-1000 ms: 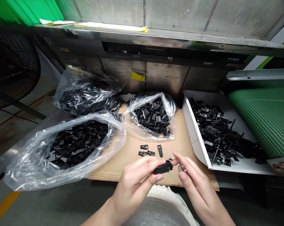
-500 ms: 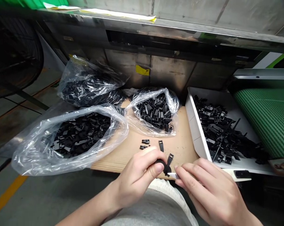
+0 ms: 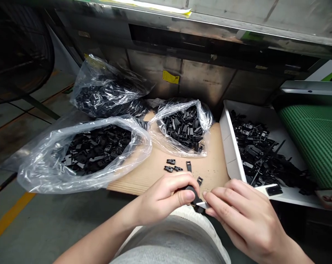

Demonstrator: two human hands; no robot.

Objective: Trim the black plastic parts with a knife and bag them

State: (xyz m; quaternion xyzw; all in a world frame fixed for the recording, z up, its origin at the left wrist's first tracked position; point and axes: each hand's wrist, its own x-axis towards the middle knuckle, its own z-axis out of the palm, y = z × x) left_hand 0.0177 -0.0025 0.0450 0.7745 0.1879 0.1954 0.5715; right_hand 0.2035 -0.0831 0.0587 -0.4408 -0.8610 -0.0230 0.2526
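Note:
My left hand (image 3: 166,196) is closed on a small black plastic part (image 3: 195,198), held at the near edge of a cardboard sheet (image 3: 149,172). My right hand (image 3: 243,216) pinches a thin metal blade (image 3: 201,203) whose tip touches the black part. Several loose black pieces (image 3: 173,167) lie on the cardboard just beyond my left hand.
Three clear plastic bags of black parts sit on the cardboard: a large one (image 3: 86,154) at left, one (image 3: 108,91) behind it, a smaller one (image 3: 185,126) in the middle. A white tray (image 3: 229,146) of black parts stands at right, beside a green belt (image 3: 314,135).
Both hands came nearer to me, to the cardboard's near edge. The right hand's blade now touches the black part. The view tilted down a little.

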